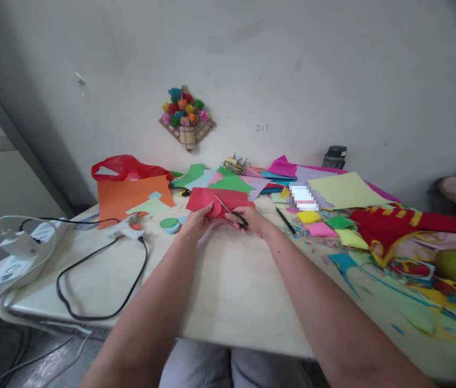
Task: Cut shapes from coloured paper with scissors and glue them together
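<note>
A sheet of red paper (200, 197) is held above the table, its lower left part pinched between the fingers of my left hand (199, 220). My right hand (251, 221) is closed round the dark handles of a pair of scissors (237, 217). The scissors' blades point up and left and lie across the red paper, close to my left hand. Just left of my left hand rests a small stack of round paper discs (170, 224), green on top. A black pen (285, 220) lies to the right of my right hand.
A glue gun (125, 230) with a looping black cord and a power strip (29, 258) occupy the table's left side. Coloured paper sheets (233, 180) line the wall. Small coloured packets (320, 229), paper scraps (401, 307) and a dark bottle (335, 157) are at right.
</note>
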The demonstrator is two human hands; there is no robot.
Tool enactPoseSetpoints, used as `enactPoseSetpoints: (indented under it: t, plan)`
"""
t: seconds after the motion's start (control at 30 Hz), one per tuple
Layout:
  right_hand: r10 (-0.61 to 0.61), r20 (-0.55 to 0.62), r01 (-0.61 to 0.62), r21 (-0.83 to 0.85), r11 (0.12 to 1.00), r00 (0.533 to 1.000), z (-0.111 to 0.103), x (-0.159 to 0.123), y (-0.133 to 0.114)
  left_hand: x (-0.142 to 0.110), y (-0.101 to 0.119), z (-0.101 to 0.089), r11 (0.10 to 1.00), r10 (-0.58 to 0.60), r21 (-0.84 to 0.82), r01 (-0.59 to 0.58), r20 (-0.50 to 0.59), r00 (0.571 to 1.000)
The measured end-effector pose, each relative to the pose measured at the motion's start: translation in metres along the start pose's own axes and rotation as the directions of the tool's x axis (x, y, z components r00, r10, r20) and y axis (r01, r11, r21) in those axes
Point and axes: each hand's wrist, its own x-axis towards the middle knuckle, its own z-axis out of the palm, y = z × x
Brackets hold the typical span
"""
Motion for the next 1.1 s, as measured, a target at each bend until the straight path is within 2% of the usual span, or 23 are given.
enactPoseSetpoints:
  t: [0.43,0.63,1.1]
  plan:
    - [0.033,0.006,-0.033,-0.018,0.999,0.999,0.0000,-0.0038,-0.0067,0.0012,-0.0008,-0.0015,0.994,0.075,0.083,-0.075,0.004,0.997]
    - [0.059,0.041,-0.058,-0.021,0.998,0.997,-0.0016,-0.0045,-0.0045,0.0052,0.0014,-0.0045,0.984,0.153,0.102,-0.146,-0.059,0.987]
    - [0.040,0.059,-0.041,0.020,0.999,0.997,-0.0015,-0.0050,-0.0028,0.0035,0.0043,-0.0052,0.986,0.140,0.101,-0.135,-0.049,0.989]
